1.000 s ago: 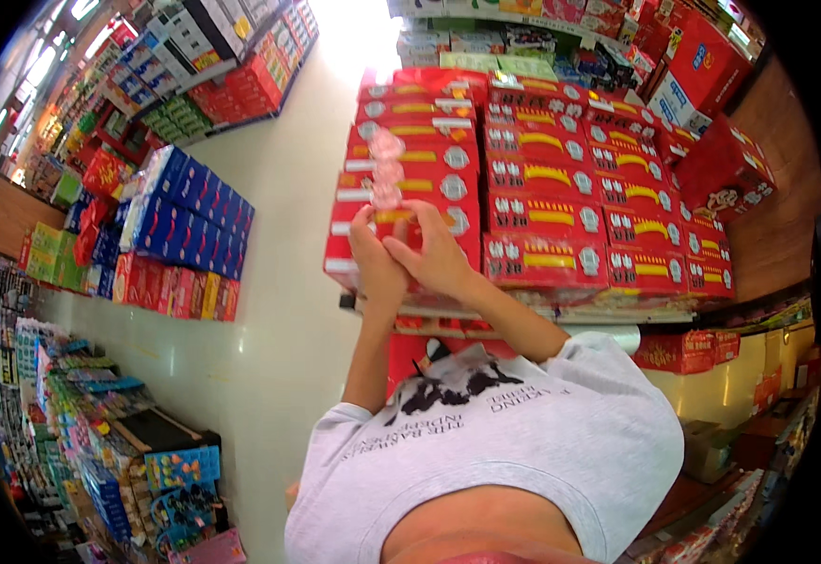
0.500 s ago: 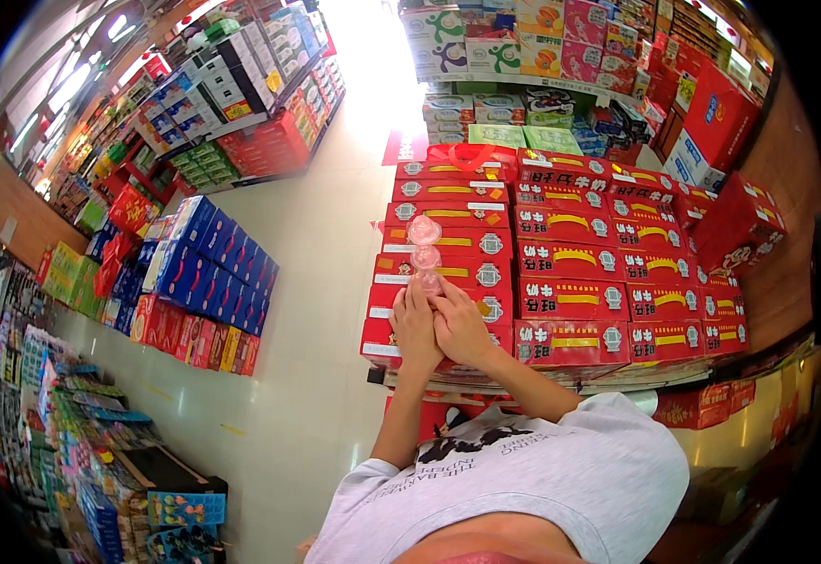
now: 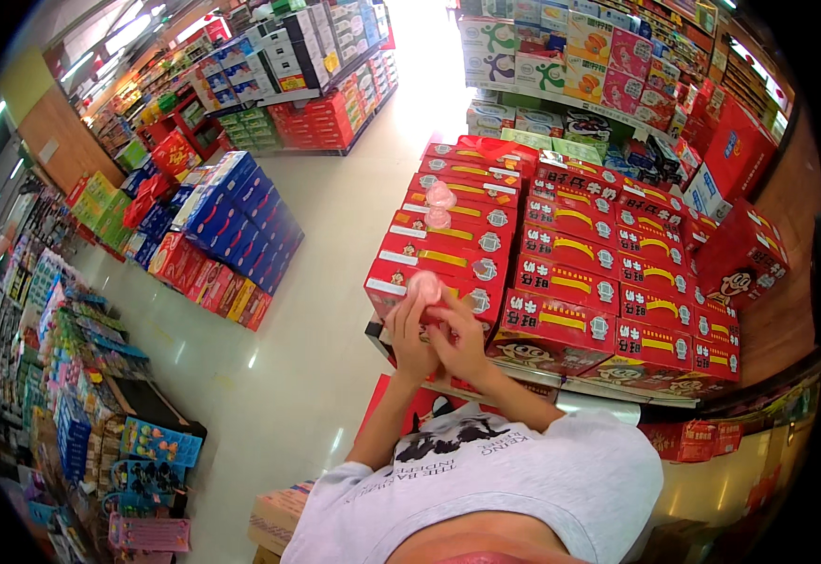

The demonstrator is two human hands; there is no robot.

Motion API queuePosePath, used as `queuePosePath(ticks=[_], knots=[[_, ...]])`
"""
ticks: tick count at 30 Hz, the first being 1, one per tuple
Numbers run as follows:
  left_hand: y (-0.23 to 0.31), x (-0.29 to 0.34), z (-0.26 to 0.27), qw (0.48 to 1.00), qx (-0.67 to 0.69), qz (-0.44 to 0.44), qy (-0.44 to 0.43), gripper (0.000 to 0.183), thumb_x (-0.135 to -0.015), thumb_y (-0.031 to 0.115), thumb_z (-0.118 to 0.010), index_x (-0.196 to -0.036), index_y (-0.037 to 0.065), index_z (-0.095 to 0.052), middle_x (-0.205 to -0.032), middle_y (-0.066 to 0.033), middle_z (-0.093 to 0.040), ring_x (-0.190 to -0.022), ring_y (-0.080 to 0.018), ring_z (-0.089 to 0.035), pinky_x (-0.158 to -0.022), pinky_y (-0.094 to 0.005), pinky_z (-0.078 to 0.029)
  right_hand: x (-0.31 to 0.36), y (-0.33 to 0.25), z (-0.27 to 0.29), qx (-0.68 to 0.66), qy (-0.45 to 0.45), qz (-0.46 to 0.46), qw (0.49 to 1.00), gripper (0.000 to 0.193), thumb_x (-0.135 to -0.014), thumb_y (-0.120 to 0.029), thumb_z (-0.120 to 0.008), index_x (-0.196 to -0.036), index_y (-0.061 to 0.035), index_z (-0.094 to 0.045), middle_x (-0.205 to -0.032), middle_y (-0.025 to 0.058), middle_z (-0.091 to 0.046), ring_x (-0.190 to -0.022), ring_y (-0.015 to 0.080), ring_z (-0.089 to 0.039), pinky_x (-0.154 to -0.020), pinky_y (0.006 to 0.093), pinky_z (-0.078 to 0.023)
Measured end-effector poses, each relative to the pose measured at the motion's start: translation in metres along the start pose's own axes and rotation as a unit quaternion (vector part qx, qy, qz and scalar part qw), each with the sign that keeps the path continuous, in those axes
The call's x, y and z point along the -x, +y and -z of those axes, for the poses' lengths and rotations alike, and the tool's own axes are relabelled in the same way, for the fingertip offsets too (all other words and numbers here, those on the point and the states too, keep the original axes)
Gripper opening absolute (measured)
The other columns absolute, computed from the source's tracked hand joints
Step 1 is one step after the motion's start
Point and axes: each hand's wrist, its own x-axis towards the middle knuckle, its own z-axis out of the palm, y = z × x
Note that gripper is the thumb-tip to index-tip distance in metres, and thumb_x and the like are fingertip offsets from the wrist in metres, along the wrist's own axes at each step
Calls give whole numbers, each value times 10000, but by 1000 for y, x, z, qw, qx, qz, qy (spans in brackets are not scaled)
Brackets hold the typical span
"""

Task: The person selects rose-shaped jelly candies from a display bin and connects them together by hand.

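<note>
Both my hands are raised in front of my chest, close together over the near edge of the red carton stack. My left hand (image 3: pixel 412 336) closes its fingers round a small pink translucent round piece (image 3: pixel 424 284), whose kind I cannot make out. My right hand (image 3: pixel 461 340) meets it from the other side, fingers bent against the piece's lower part. Two similar pink pieces, a far one (image 3: pixel 441 195) and a nearer one (image 3: pixel 438 218), lie touching or nearly so on top of the red cartons (image 3: pixel 434 257) beyond my hands.
More red cartons with yellow handles (image 3: pixel 561 322) fill the display to the right. Blue cartons (image 3: pixel 241 221) stand stacked across the pale aisle floor (image 3: pixel 335 235). Loaded shelves (image 3: pixel 561 70) rise at the back. A cardboard box (image 3: pixel 279 515) sits low beside me at the left.
My hands have drawn back toward me, lifting the nearest pink piece off the cartons and away from the other two. The view has shifted and turned slightly.
</note>
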Motion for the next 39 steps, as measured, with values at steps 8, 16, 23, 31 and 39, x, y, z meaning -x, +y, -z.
queuePosePath(ticks=[8, 16, 23, 31, 39], knots=[[74, 141, 65, 983, -99, 155, 10, 561, -735, 156, -761, -1220, 6, -522, -1229, -181, -531, -1156, -344, -491, -969, -447, -388, 115, -31, -11, -131, -118, -142, 974, 264, -829, -22, -655, -1089, 19, -634, -1304, 226, -567, -923, 181, -666, -745, 269, -533], [147, 208, 115, 959, -158, 226, 60, 632, -720, 83, -758, -1270, -50, -477, -1310, -220, -450, -1205, -386, -463, -1048, -454, -374, 169, -73, -27, -183, -239, -146, 942, 188, -855, -14, -637, -1037, 30, -620, -1111, 140, -651, -766, 119, -639, -641, 243, -528], [192, 258, 154, 914, -256, 287, 124, 642, -741, 81, -747, -1293, -57, -450, -1381, -278, -401, -1267, -435, -432, -1049, -473, -371, 203, -113, -55, -222, -424, -117, 870, 239, -836, -26, -642, -1067, 24, -608, -998, 143, -625, -704, 168, -638, -631, 284, -536], [220, 281, 211, 856, -342, 290, 258, 487, -788, 67, -725, -1221, -27, -522, -1378, -269, -427, -1274, -431, -443, -1040, -463, -393, 229, -175, -103, -217, -621, -47, 752, 339, -841, 5, -634, -1162, 36, -532, -1022, 109, -555, -746, 122, -648, -602, 250, -510], [262, 337, 314, 785, -353, 301, 411, 260, -778, -17, -708, -1016, -3, -605, -1297, -229, -522, -1162, -395, -555, -954, -428, -474, 307, -271, -166, -172, -735, 24, 656, 361, -804, -130, -687, -1119, 20, -592, -1042, 186, -584, -829, 290, -666, -707, 349, -548]])
